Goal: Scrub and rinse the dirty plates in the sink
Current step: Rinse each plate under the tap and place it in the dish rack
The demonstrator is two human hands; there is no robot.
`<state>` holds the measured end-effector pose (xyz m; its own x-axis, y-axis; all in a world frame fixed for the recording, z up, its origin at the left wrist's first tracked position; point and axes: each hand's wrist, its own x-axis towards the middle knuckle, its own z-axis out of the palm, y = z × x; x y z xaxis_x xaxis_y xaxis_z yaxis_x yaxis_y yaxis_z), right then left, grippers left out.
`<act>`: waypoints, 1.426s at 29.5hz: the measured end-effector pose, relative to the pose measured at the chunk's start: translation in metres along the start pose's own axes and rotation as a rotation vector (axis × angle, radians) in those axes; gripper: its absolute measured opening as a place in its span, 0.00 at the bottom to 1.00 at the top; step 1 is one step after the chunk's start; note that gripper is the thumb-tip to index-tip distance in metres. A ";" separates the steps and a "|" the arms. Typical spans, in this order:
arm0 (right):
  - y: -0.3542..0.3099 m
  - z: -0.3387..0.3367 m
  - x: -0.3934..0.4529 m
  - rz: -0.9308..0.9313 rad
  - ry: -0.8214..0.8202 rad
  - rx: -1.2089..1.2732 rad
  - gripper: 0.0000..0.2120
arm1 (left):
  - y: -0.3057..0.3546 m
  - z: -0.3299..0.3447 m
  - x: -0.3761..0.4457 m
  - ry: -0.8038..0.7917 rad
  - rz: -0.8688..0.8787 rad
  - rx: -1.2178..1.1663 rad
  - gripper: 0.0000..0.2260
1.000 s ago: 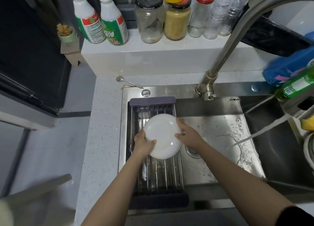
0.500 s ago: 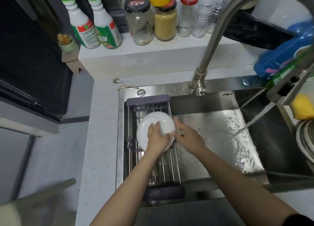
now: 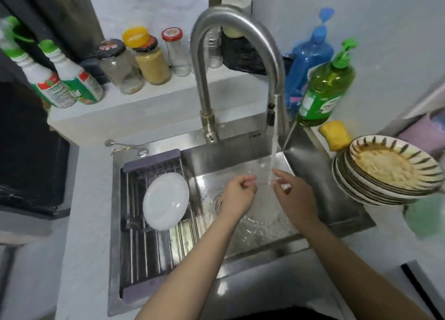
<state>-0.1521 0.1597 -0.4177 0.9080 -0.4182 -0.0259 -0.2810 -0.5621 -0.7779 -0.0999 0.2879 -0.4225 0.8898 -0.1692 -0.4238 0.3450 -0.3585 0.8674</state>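
Rack (image 3: pixel 134 247): I see it spanning the left part of the sink (image 3: pixel 228 153), lower left of centre.
White plate (image 3: pixel 166 200): lies tilted on the rack's bars, apart from both hands.
Left hand (image 3: pixel 237 194): centre of frame, above the drain; grip closed, fingers curled in a fist around nothing I can see.
Water (image 3: pixel 274 151): falls from the tap (image 3: pixel 204 79).
Right hand (image 3: pixel 292 194): right of centre; grip open, fingers loosely spread, tips in the stream.
Dirty plates (image 3: pixel 385 172): stacked on the tabletop (image 3: pixel 375 242) at the right edge, top one smeared brown.

Head-worn view, steeply down over sink (image 3: pixel 240 156), edges somewhat blurred.
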 end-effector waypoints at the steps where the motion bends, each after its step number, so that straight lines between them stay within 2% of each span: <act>1: 0.012 -0.021 0.001 -0.010 0.022 -0.024 0.16 | 0.012 0.022 -0.003 -0.012 0.011 -0.019 0.10; 4: 0.030 -0.064 0.001 -0.060 0.099 -0.072 0.15 | 0.030 0.065 -0.005 -0.038 0.035 -0.026 0.10; 7: 0.055 -0.117 0.004 -0.212 0.222 -0.086 0.13 | 0.058 0.122 -0.016 -0.100 0.055 -0.034 0.08; 11: 0.084 -0.144 0.010 -0.332 0.253 -0.120 0.12 | 0.074 0.157 -0.019 -0.101 0.056 -0.087 0.05; 14: 0.116 -0.178 0.015 -0.329 0.277 -0.232 0.13 | 0.090 0.197 -0.024 -0.093 0.051 -0.093 0.03; 17: 0.140 -0.191 0.019 -0.295 0.281 -0.365 0.08 | 0.098 0.217 -0.022 -0.093 0.031 -0.116 0.05; 22: 0.166 -0.201 0.022 -0.268 0.207 -0.385 0.08 | 0.095 0.231 -0.017 0.029 -0.031 -0.150 0.03; 26: 0.166 -0.200 0.025 -0.335 0.192 -0.311 0.05 | 0.094 0.230 -0.013 0.038 -0.112 -0.228 0.05; 28: 0.166 -0.201 0.028 -0.359 0.190 -0.272 0.04 | 0.097 0.229 -0.011 0.020 -0.159 -0.276 0.08; 33: 0.166 -0.207 0.038 -0.383 0.184 -0.198 0.06 | 0.106 0.225 -0.010 -0.062 -0.200 -0.296 0.06; 37: 0.154 -0.205 0.045 -0.428 0.236 -0.175 0.08 | 0.116 0.229 -0.004 -0.091 -0.207 -0.305 0.11; 39: 0.151 -0.202 0.045 -0.461 0.278 -0.166 0.11 | 0.119 0.230 -0.002 -0.087 -0.222 -0.342 0.09; 42: 0.147 -0.200 0.043 -0.503 0.316 -0.166 0.10 | 0.120 0.229 -0.001 -0.073 -0.254 -0.416 0.07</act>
<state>-0.2162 -0.0838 -0.4077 0.8130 -0.2498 0.5260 0.0903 -0.8383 -0.5376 -0.1278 0.0348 -0.3772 0.7440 -0.1928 -0.6397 0.6516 -0.0020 0.7585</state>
